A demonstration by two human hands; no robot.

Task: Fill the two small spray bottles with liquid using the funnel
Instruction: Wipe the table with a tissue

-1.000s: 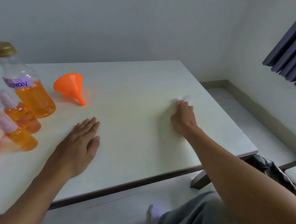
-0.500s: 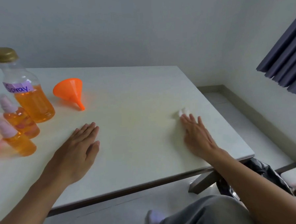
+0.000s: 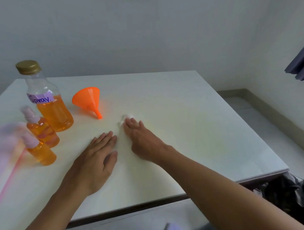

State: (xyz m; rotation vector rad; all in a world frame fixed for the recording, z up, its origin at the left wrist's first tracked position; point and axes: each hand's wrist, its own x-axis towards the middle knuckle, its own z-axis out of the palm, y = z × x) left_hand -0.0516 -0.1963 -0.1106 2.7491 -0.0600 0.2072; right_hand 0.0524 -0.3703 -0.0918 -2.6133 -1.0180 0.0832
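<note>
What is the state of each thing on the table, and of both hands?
Large bottle: upright, capped, about half full.
Rear spray bottle: upright, sprayer on, filled.
Front spray bottle: upright, sprayer on, filled.
Funnel: lying on its side.
Left hand: flat on table.
Right hand: fingers pressing white wad.

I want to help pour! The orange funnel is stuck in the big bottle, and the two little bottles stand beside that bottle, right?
Not quite. The head view shows the orange funnel lying on its side on the table, next to the big bottle, whose gold cap is on. The two little bottles do stand beside that bottle.
</note>
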